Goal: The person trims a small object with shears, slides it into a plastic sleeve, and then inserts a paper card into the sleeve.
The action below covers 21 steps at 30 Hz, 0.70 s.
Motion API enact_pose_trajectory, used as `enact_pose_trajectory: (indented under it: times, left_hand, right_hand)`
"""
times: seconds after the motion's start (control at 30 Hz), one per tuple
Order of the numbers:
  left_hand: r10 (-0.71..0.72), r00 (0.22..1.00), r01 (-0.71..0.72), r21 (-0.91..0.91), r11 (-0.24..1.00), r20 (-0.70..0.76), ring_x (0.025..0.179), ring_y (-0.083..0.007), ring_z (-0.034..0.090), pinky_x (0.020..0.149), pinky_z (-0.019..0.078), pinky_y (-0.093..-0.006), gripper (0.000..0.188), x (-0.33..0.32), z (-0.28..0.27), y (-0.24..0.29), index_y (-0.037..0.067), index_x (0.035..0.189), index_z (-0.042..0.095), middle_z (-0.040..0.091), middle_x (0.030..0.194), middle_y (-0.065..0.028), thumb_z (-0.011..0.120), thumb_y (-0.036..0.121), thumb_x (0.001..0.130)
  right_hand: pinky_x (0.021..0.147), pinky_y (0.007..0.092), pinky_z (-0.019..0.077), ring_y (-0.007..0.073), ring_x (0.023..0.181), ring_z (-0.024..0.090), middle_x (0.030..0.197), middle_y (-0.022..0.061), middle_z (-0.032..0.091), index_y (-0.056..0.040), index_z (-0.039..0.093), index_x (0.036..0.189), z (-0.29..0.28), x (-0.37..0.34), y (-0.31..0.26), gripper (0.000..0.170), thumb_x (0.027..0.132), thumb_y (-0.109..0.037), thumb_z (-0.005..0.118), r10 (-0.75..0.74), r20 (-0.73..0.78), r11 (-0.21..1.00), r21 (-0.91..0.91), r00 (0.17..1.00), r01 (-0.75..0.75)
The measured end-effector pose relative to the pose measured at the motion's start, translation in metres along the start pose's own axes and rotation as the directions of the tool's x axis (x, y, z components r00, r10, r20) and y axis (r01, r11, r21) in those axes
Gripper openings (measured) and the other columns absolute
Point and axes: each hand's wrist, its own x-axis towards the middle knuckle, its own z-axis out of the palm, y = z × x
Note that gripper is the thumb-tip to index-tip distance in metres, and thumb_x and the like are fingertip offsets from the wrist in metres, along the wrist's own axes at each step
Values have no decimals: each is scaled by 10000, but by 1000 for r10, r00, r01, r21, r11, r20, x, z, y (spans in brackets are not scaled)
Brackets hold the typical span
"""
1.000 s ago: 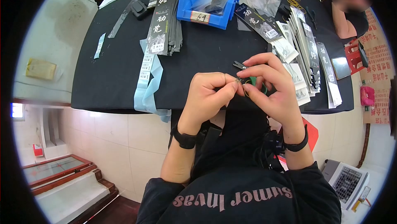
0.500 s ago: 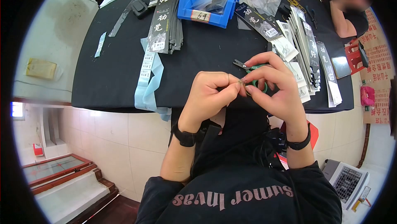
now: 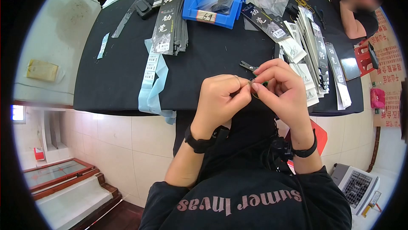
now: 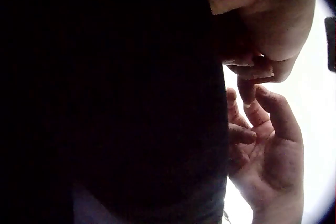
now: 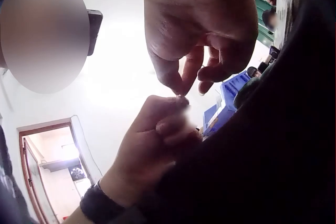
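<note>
Over the table's front edge, the left hand and right hand meet at their fingertips. A thin line loops by the left index finger, and both hands pinch it where the tips meet; any tiny piece there is too small to identify. Scissors lie just beyond, their green handles mostly hidden behind the right fingers. In the left wrist view, the left hand is above the right hand. The right wrist view shows the right hand above the curled left hand.
A blue bin stands at the back, with black printed packages to its left. Blue label tape hangs over the front edge. More packages and a phone lie at the right. Other people sit at both far corners.
My left hand and wrist have shifted a little to the right. The right hand's fingers are bent closer together and cover more of the green scissor handles.
</note>
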Motion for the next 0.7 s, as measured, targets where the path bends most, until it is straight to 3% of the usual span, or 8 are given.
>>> enact_pose_trajectory:
  times: [0.13, 0.27, 0.33, 0.7]
  left_hand:
    - [72, 997, -70, 64, 996, -38, 547, -232, 601, 543, 465, -303, 28, 0, 3, -1, -9, 760, 687, 629, 638, -112, 686, 16, 749]
    - [76, 996, -73, 77, 994, -36, 543, -232, 597, 542, 464, -308, 24, -1, 3, -2, -8, 756, 686, 623, 632, -110, 684, 14, 748]
    - [101, 993, -97, 73, 993, -53, 537, -234, 592, 539, 461, -312, 19, -1, 4, -2, -7, 751, 684, 617, 624, -109, 681, 11, 746]
    - [104, 992, -100, 63, 993, -69, 515, -217, 579, 528, 454, -301, 11, 0, 4, -2, -15, 732, 670, 605, 602, -104, 667, -7, 739]
  right_hand:
    - [548, 146, 325, -23, 605, 423, 1050, 41, 607, -11, 660, 845, 2, -1, 0, 65, 813, 37, 689, -3, 1, 1000, -15, 1000, 3]
    - [545, 147, 320, -25, 603, 416, 1050, 42, 607, -13, 648, 844, 4, -1, 2, 69, 813, 38, 682, -13, -2, 1000, -6, 1000, 13]
    - [537, 165, 371, 10, 597, 469, 983, 26, 620, -32, 655, 842, 4, -1, 3, 84, 779, -23, 710, 14, -22, 1000, 15, 1000, -14]
    - [524, 163, 343, -2, 589, 432, 972, 3, 598, -36, 649, 845, 3, -4, 5, 92, 770, -10, 696, 69, -4, 994, 86, 998, -69]
